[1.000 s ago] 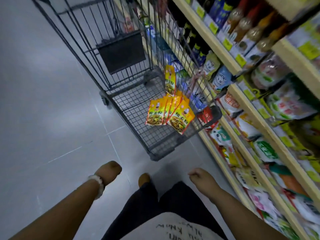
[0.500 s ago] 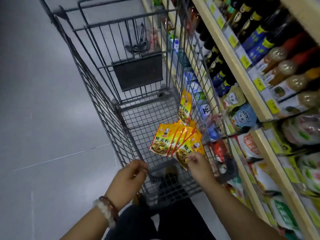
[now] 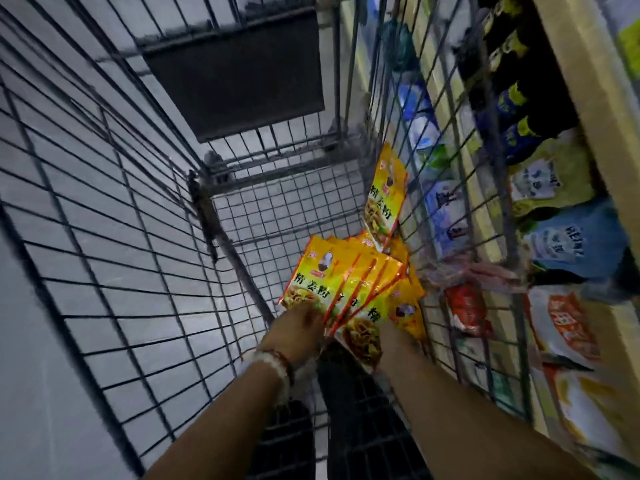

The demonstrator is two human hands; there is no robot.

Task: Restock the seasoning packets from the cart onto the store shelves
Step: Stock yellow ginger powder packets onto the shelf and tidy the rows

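— Where are the seasoning packets (image 3: 349,289)?
— Fanned on the cart (image 3: 104,271) floor, one more packet (image 3: 384,199) leaning on its shelf-side wall.
— The hands?
— Left hand (image 3: 298,329) grips the fan's near edge; right hand (image 3: 394,336) sits under the packets, grip probably closed, though I cannot tell.

Seasoning packets (image 3: 349,289): yellow, red-edged, dish photo on front; fanned, overlapping stack at frame centre, on the wire cart (image 3: 114,258) floor; single packet (image 3: 384,199) upright just above, leaning on cart's right wall; store shelves (image 3: 595,109) at right, stocked.
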